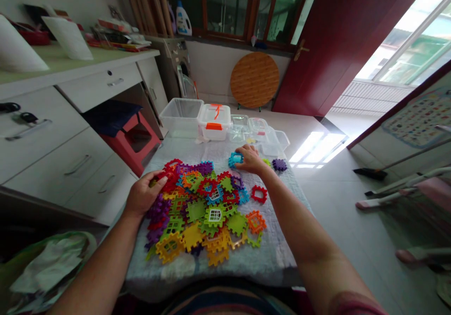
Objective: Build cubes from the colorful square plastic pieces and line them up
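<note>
My right hand (249,159) is closed on a blue interlocking square tile (235,160), just above the cloth beyond the pile. At the pile's far left edge, my left hand (144,192) curls its fingers around red interlocking tiles (169,181). Between my arms spreads a heap of notched plastic tiles in green (196,210), yellow (193,236), purple (158,211), orange (256,221) and other colours, some with window grids. A red frame tile (259,194) lies apart on the right. Past my right hand sit a purple tile (279,164) and a partly hidden green one (267,162).
Along the table's far edge stand an open clear bin (181,117), a lidded box with orange clasps (214,126) and several smaller clear containers (239,127). A cloth (285,254) covers the table. On the left are a red stool (132,134) and a drawer cabinet (70,164).
</note>
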The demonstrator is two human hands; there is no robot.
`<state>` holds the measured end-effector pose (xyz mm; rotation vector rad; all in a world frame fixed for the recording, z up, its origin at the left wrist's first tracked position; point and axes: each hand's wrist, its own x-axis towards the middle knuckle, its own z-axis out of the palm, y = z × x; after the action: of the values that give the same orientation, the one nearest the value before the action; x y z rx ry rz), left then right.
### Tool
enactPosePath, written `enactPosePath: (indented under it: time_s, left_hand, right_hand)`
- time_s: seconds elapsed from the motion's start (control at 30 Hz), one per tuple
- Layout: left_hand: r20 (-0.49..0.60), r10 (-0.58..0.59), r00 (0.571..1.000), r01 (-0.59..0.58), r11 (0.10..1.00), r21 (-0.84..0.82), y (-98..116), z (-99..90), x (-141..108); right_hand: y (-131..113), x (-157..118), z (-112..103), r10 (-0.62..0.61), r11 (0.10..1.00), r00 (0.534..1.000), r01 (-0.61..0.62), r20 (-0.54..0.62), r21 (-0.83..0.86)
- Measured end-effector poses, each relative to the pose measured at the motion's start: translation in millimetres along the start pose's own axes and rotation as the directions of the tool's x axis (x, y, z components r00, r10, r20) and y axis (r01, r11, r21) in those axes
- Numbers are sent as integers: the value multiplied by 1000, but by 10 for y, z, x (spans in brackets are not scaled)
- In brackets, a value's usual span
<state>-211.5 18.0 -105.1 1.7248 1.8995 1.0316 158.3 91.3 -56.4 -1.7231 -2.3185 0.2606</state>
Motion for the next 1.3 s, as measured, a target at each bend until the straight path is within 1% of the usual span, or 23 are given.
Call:
enactPosePath:
  time_s: [0.1,0.2,0.33,0.57,0.63,0.7,0.77,0.87,0.97,1.03,1.13,1.2,1.3]
  left_hand:
    - [5,17,1000,-17,1000,-3,-14,4,7]
    - [-2,17,1000,-17,1000,-9,-30,10,9]
    - [-4,10,1000,-10,1000,-3,-40,12,4]
    - [-9,17,1000,-17,1000,-5,0,2,-2]
    - [-10,21,1000,-21,1000,-10,4,3,-3]
    - [-10,21,1000,-22,1000,-9,-1,6,-5]
    - [-11,21,1000,-21,1000,-8,-13,9,-5]
    - [-9,19,1000,-19,1000,-14,-33,16,0]
    - [-4,9,1000,-10,1000,-22,-42,23,5]
    - [-5,5,1000,-5,1000,-21,-33,22,3]
    - [-12,8,1000,-8,1000,-12,7,8,-7]
    - [-15,14,1000,-14,1000,-7,38,-4,-15]
    - [-9,10,1000,-10,1000,-5,60,-12,-19]
  right_hand:
    - [27,100,82,12,998,996,-7,83,-55]
    - [63,128,120,17,995,989,-2,147,-103]
    - [66,151,125,14,991,987,8,162,-132]
    - [-7,174,118,8,991,987,14,161,-136]
    - [-26,111,73,22,993,993,-8,116,-120]
    - [-44,-18,-2,20,997,999,-16,48,-74]
    - [-61,-208,-82,-32,999,999,32,16,-4]
    - [-88,-526,-139,-193,977,979,185,72,106]
    - [-126,-739,-93,-239,965,965,223,111,134]
    - [-155,-789,-35,-235,966,964,217,126,144]
    - [-187,-781,42,-241,960,963,218,124,176]
    - [-182,-773,76,-242,954,966,220,90,204]
    - [-89,-798,76,-236,939,971,233,-19,253]
